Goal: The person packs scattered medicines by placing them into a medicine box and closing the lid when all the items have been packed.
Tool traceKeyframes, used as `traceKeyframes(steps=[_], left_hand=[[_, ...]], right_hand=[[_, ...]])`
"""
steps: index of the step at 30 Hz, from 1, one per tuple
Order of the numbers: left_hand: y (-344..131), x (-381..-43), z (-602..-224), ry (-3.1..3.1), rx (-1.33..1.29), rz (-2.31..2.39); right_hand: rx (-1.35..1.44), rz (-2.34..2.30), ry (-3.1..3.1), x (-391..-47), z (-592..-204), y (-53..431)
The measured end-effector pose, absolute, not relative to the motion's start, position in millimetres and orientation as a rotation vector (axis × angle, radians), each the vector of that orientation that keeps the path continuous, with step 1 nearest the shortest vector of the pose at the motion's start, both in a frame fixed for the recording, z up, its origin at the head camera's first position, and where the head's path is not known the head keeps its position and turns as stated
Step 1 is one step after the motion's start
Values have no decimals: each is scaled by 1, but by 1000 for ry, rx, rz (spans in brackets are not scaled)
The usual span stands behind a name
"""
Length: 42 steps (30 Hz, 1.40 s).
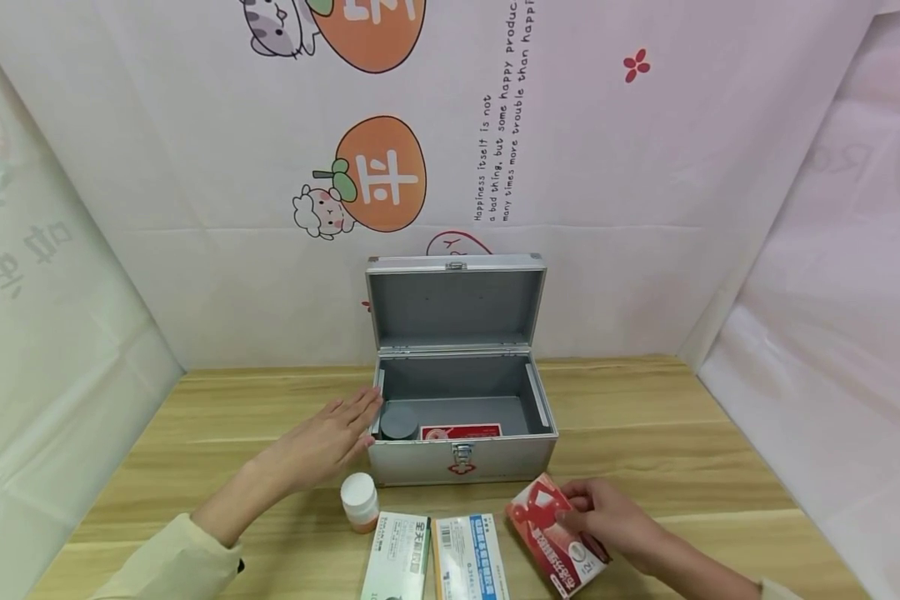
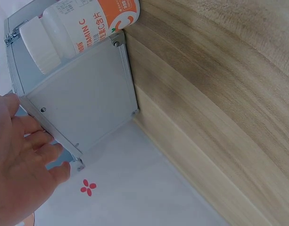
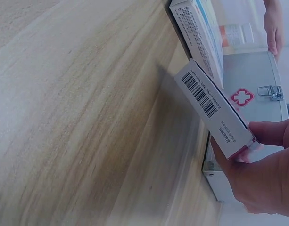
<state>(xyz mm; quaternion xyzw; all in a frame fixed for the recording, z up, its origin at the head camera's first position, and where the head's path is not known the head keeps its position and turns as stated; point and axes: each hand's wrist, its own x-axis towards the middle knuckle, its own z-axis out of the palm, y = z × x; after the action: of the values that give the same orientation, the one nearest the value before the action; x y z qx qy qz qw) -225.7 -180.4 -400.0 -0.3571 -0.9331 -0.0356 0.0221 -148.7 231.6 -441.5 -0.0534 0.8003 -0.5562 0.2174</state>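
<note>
An open silver first-aid case [image 1: 462, 461] with a red cross stands in the middle of the table, its lid raised. My left hand [image 1: 335, 437] rests on the case's left rim, its fingers [image 2: 38, 139] laid along the top edge. At the front right, my right hand [image 1: 615, 521] grips a red-and-white medicine box [image 1: 555, 537] by its side, holding it tilted. The right wrist view shows its barcode end, with the thumb and fingers on opposite faces. Inside the case lie a grey round lid [image 1: 399, 423] and a red box [image 1: 461, 432] against the front wall.
A white vitamin C bottle [image 1: 360, 502] with an orange label stands before the case's left front corner. Nearer me lie a green-and-white medicine box [image 1: 397, 557] and a blue-and-white one [image 1: 470, 558]. Printed cloth [image 1: 592, 192] hangs behind and at both sides.
</note>
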Motion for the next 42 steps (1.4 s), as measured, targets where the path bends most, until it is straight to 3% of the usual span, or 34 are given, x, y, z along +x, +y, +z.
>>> traceKeyframes(steps=[42], left_hand=[[-180,-226,-401,-2901,-1106,-131]], right_hand=[[-156,-1507,2253,-148,-397,234]])
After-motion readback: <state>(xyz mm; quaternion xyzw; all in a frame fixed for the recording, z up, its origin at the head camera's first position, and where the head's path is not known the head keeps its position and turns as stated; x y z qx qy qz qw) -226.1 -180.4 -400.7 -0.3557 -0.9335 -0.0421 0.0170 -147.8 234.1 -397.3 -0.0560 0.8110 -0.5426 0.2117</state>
